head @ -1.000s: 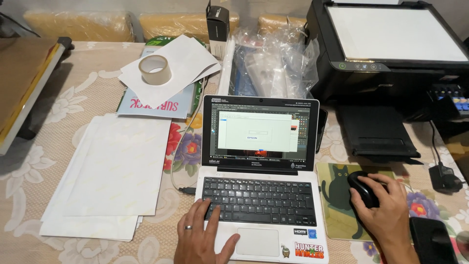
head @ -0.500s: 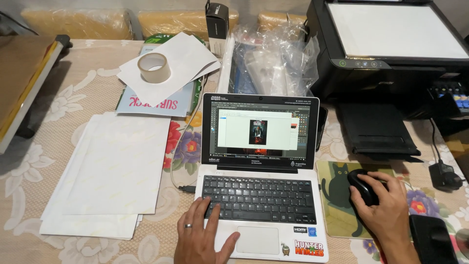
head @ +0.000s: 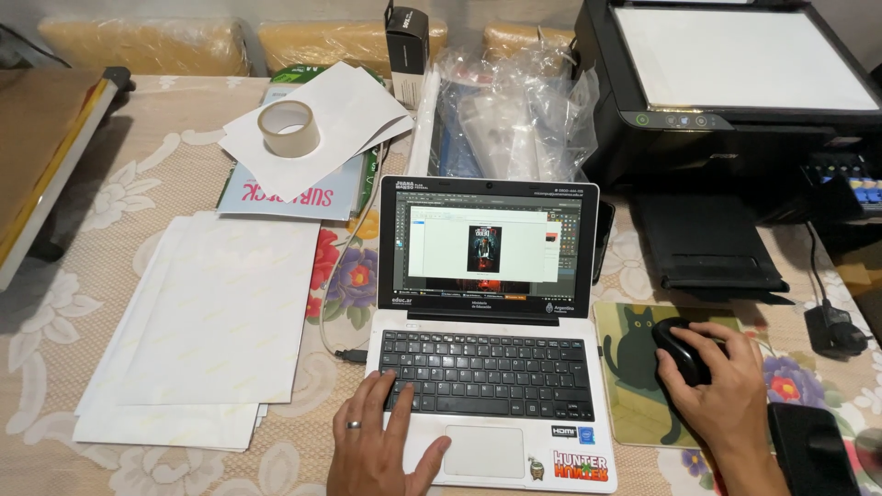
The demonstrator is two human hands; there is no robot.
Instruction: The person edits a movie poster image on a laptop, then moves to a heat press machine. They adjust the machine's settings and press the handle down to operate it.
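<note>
Left hand (head: 381,441), fingers spread wide and holding nothing, rests on the lower-left keys of the white laptop (head: 491,386). Right hand (head: 726,390) cups a black mouse (head: 682,351) on the cat-print mouse pad (head: 634,386), just right of the laptop. White paper sheets (head: 211,321) lie left of the left hand.

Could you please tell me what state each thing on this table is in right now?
laptop: open, screen lit
mouse: under the right hand
left hand: resting on the keyboard
printer: lid shut, front tray folded out
tape roll: lying flat on paper
paper stack: lying flat
</note>
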